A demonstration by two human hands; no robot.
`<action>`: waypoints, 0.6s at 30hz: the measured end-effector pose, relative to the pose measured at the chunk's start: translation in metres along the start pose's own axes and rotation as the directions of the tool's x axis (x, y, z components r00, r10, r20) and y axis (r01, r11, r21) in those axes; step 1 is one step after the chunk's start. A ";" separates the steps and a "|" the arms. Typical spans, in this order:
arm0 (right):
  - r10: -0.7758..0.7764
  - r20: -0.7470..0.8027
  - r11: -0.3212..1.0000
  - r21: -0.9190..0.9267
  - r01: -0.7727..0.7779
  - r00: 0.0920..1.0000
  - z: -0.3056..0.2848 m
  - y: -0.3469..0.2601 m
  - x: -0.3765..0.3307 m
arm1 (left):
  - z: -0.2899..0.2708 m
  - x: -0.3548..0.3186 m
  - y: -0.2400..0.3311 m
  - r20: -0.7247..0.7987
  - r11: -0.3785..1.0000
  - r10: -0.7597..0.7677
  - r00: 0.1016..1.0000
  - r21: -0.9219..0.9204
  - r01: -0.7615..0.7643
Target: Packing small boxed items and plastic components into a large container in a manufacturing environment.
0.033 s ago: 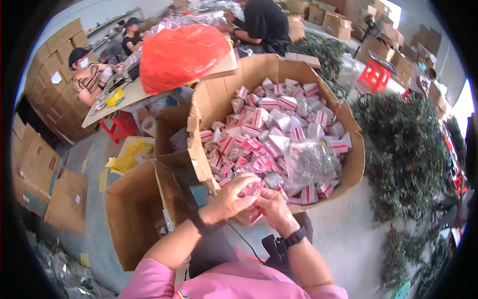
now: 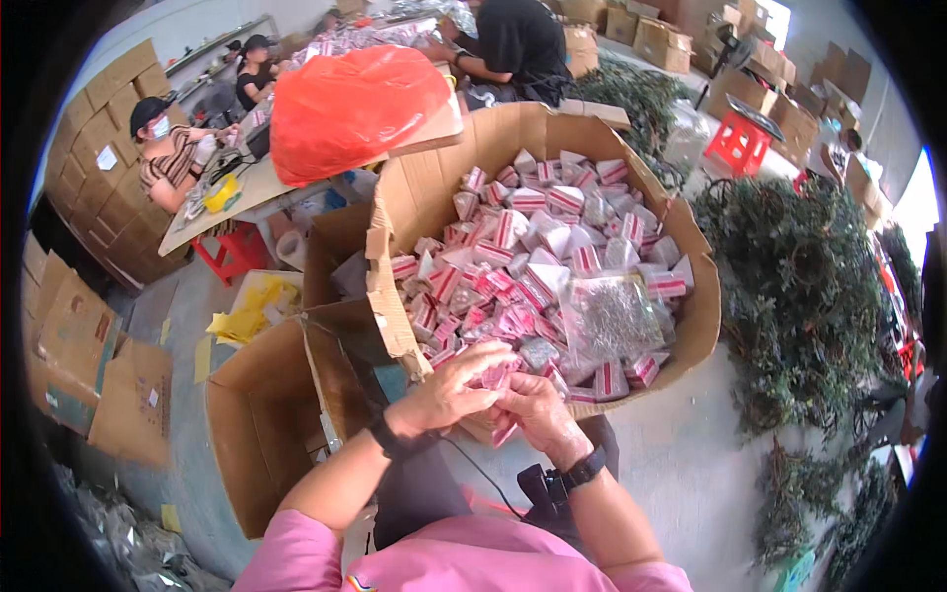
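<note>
At the near rim of a big cardboard box [image 2: 701, 326], my left hand [image 2: 446, 391] and my right hand [image 2: 541, 410] meet. Both are closed on a small pink and clear packet [image 2: 497, 374]. My fingers cover much of it, so its exact kind is hard to make out. Just beyond them, the box is heaped with triangular packets [image 2: 528, 232] in white and clear wrap with pink-red stripes. A flat clear plastic bag [image 2: 614, 318] of silvery bits lies on the heap, to the right of my hands.
An open, taller carton [image 2: 258, 424] stands to my left. Behind it is a white tray of yellow pieces [image 2: 247, 318]. An orange-red bag [image 2: 357, 113] rests on a table where people work. Dark green artificial foliage [image 2: 799, 296] is piled on the right.
The view has shifted very slightly, moving the surroundings a little to the left. My hands keep nearly the same pose around the packet.
</note>
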State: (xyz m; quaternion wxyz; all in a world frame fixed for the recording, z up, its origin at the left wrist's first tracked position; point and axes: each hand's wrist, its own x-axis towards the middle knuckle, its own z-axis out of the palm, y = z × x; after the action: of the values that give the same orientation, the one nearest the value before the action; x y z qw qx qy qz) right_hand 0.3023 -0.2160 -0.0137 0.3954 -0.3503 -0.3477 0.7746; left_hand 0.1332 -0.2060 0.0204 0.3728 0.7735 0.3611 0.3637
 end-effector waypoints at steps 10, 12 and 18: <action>0.138 0.201 0.975 0.146 -0.169 0.970 -0.013 0.020 -0.010 | -0.007 -0.015 0.027 0.199 0.955 0.069 0.977 0.269 -0.122; 0.158 0.224 0.973 0.129 -0.190 0.962 -0.012 0.020 -0.011 | -0.006 -0.024 0.020 0.194 0.899 0.114 0.974 0.397 -0.184; -0.236 0.119 0.738 -0.624 0.258 0.964 0.011 0.008 -0.024 | 0.016 -0.031 0.013 0.070 0.869 -0.450 0.890 -0.198 0.454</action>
State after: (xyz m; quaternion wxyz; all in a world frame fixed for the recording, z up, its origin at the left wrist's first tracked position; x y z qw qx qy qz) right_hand 0.3008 -0.2434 -0.0080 0.3477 -0.4012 -0.6378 0.5580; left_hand 0.1352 -0.2427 0.0153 0.5305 0.6280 0.4876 0.2939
